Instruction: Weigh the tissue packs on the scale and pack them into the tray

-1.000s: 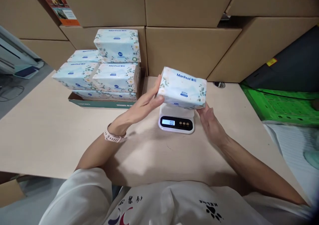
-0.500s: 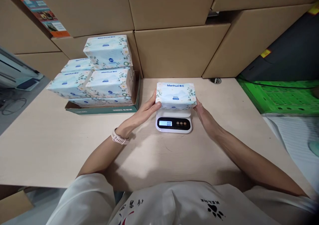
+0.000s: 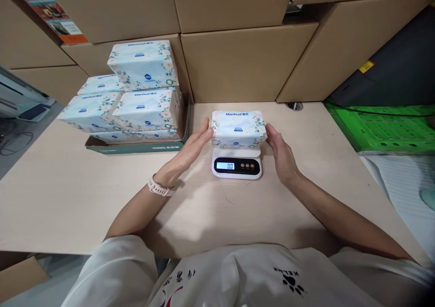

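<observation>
A pack of tissues with a pale blue floral wrapper rests on a white digital scale, whose lit display reads 0.0. My left hand is at the pack's left side, fingers stretched out and flat, its fingertips just off the wrapper. On the other side, my right hand stands open with its fingers extended close to the pack's right end; whether a fingertip still touches it I cannot tell. The pack hides most of the scale's plate.
Left of the scale, a green open carton holds several stacked tissue packs. Large cardboard boxes form a wall along the table's back edge. A green plastic pallet lies off to the right, beyond the table.
Both hands have loosened from the tissue pack and drawn slightly outward, fingers straightening. The pack stays on the scale, and the display still shows 0.0. The view has shifted a little.
</observation>
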Tool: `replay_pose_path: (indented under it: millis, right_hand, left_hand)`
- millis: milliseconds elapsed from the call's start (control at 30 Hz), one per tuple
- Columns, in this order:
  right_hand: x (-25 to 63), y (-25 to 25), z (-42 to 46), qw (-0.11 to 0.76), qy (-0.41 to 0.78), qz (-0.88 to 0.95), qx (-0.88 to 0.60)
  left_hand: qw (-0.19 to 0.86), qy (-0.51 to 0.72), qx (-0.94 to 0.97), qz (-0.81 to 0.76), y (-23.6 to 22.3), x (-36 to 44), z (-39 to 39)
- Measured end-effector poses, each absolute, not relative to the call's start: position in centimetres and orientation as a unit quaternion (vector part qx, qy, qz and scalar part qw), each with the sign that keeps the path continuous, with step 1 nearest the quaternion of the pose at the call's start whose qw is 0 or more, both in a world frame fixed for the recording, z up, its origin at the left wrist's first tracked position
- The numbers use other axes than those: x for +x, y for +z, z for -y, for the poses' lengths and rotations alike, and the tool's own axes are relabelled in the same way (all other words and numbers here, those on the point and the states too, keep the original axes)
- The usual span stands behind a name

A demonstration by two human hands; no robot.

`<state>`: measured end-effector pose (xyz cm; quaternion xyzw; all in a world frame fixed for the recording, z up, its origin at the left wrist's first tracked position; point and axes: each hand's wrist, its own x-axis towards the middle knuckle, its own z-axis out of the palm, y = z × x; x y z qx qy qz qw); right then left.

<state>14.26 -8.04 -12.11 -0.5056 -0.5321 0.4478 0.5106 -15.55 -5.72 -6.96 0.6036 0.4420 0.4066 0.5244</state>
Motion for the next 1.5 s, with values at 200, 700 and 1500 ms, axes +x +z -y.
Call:
replay_pose_path:
  millis: [200,700,1500]
  right_hand:
    - [13.9,-14.5,7.7,0.616,0.398,0.406,-0.546]
    - [13.9,-14.7,7.9,0.617,0.397,0.413,-0.539]
    - [13.7,-14.5,8.0,0.612,0.395,0.417,-0.544]
  left_hand:
    - [0.595,0.502,0.382,-0.497,-2.4,-14.9,7.0]
    - [0.629,0.526,0.286,-0.496,0.3,-15.2,7.6]
    - [0.625,0.511,0.306,-0.504,0.3,-15.1,7.6]
